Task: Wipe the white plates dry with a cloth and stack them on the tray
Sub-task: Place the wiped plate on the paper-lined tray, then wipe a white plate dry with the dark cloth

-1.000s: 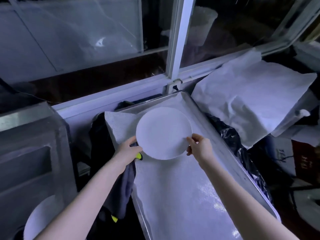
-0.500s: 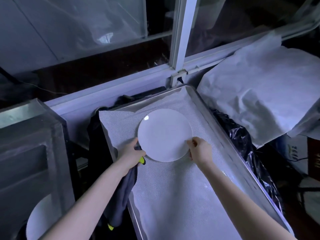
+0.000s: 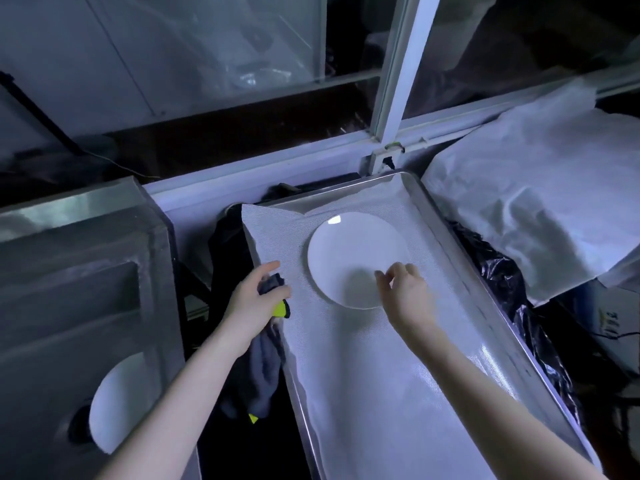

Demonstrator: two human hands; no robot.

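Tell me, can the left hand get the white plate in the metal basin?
Probably yes. That plate sits low on the left, on the hand's own side, with nothing lying on it. The left hand is gripping the dark cloth, though, so it isn't free.

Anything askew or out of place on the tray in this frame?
Only the mesh liner: its far-left corner rides up over the tray rim instead of lying inside. The white plate lies flat on it, with no chip or spill visible. The left hand grips the cloth beside it.
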